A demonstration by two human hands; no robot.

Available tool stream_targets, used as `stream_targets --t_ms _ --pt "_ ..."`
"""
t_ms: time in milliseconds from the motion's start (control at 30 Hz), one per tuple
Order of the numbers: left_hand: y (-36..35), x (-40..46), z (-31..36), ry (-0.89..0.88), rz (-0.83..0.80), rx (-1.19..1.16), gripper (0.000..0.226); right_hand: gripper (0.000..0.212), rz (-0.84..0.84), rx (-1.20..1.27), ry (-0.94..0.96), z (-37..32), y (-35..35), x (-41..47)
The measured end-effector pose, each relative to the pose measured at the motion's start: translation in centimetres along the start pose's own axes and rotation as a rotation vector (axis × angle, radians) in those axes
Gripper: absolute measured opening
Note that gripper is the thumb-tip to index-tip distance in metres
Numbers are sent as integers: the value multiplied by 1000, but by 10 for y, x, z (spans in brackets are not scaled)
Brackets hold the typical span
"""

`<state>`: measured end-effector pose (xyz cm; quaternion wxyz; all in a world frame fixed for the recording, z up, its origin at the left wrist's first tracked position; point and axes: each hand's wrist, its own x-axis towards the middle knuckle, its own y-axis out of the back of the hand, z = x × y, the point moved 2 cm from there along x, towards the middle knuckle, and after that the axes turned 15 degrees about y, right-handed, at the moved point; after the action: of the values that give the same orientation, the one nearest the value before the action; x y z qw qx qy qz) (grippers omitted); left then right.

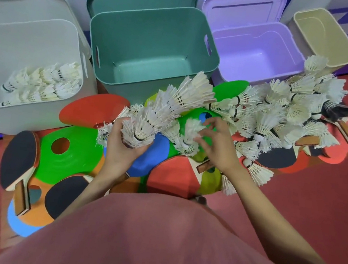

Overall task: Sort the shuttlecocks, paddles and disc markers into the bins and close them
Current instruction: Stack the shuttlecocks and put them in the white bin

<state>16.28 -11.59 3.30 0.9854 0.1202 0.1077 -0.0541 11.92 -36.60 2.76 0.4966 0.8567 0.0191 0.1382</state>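
Left hand (121, 147) gripping nested stack of white shuttlecocks (167, 106), stack arching up toward teal bin (156, 46). Right hand (216, 142) fingers spread and curled over single shuttlecock (188, 134) on the pile; contact unclear. White bin (26, 111) at far left, part-filled with shuttlecocks (41, 84). Teal bin, purple bin (258, 52) and beige bin (325, 34) open, lids propped behind. Loose shuttlecock heap (290, 110) right of centre. Green disc marker (70, 160) and black-faced paddle (19, 161) lower left on red floor (305, 195).
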Motion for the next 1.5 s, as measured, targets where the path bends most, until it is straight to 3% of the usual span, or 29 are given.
stream_targets --t_ms 200,367,567,700,900,1100,1233,1333,1500 --pt "2 0 0 -1 25 -24 55 20 645 202 -331 -2 55 0" --pt "1 -1 1 3 12 -38 54 18 872 315 -271 -19 93 23" --pt "-5 0 5 -29 2 -23 54 12 655 291 -164 -31 88 37" --pt "-6 2 5 -47 2 -1 53 18 515 425 -165 -27 81 45" --pt "-4 3 8 -68 31 -22 51 16 626 522 -204 -29 82 51" --pt "-3 1 13 -61 62 -48 51 3 608 533 -210 -28 84 55" --pt "0 -3 13 -49 52 -25 50 9 594 564 -254 -26 79 58" --pt "8 -5 16 -41 83 34 53 10 552 635 -278 -23 76 61" --pt "32 2 38 -86 156 323 61 20 415 774 -219 -27 62 77"
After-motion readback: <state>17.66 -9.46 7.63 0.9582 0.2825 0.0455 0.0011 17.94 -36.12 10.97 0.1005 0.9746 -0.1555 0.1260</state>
